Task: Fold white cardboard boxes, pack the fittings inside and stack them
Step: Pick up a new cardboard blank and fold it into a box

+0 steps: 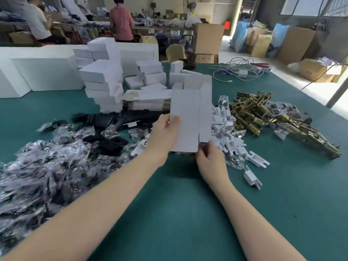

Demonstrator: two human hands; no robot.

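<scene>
Holding the white cardboard box [186, 117] above the counter [178, 213], the left hand [163, 134] clamps its grip on the near left edge, thumb on the front panel. The right hand [209, 159] works at the lower right corner; whether its grip is clamped on a flap cannot be told, as the fingertips are hidden behind the panel. The box is partly erected, its far end open.

To fold well, judge as follows: keep the sleeve squared with the left hand, tuck the bottom flaps fully before releasing, and avoid creasing the broad panel.

Just beside the box on the right lie white plastic fittings [227, 132], and beyond them brass latch parts [263, 117]. Bagged hardware [56, 153] lies to the left. Flat box blanks [148, 102] and a stack of finished boxes [102, 85] stand behind.
</scene>
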